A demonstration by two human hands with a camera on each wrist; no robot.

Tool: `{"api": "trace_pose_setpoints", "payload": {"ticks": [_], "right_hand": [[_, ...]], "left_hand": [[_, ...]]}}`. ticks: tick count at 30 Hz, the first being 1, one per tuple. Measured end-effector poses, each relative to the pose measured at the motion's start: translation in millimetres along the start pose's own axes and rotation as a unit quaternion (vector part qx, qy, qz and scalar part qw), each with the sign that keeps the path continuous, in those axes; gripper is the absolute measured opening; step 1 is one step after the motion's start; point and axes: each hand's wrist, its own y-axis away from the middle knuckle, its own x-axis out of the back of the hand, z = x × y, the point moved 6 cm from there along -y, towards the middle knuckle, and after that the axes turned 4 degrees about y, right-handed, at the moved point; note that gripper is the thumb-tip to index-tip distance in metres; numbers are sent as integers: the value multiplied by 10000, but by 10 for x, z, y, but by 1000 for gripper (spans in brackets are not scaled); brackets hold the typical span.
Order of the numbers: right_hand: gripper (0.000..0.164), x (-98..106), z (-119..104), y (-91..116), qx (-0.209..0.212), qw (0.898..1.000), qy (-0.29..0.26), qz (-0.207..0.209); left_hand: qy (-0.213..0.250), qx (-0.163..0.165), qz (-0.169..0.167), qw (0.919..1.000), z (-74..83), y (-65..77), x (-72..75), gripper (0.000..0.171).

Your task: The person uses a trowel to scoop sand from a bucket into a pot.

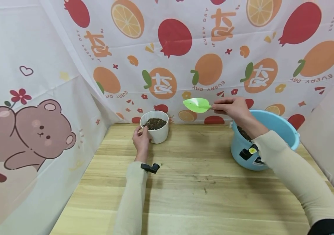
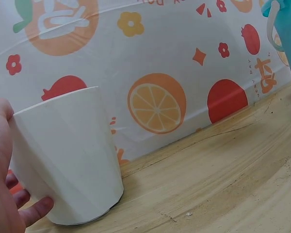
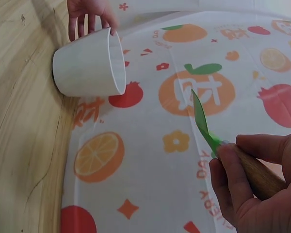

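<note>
A white flower pot (image 1: 161, 134) with dark soil (image 1: 155, 123) in it stands on the table near the back wall. My left hand (image 1: 141, 140) holds it from the left, thumb at the rim and fingers along its side. In the right wrist view, my right hand (image 3: 257, 179) grips the wooden handle (image 3: 257, 175) of a small garden trowel. Its green blade (image 1: 197, 105) is raised over the table, between the pot and a light blue bucket (image 1: 250, 156), and carries no visible soil. Behind my right forearm, some dark soil (image 1: 244, 133) shows inside the bucket.
The wooden table (image 1: 190, 202) has small dark crumbs (image 1: 205, 182) scattered near its middle. A fruit-print cloth (image 1: 143, 58) hangs right behind the pot and bucket. A pale cloth with a bear (image 1: 42, 130) closes off the left side. The bucket has a white handle (image 2: 272, 26).
</note>
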Motion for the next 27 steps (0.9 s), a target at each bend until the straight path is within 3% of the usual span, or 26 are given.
{"api": "trace_pose_setpoints", "payload": {"ticks": [7,18,27], "right_hand": [[31,229,56,111,38,9991,-411,108],[11,570,209,284,-101,9987,-440,249],[20,806,356,424,-277,9989,-189,323]], "left_hand": [[60,-64,-23,10000,-3,12,12,45],[-21,-93,23,10000,13,-3,23,47],[70,116,-146,9998,24,25,27,49]]}}
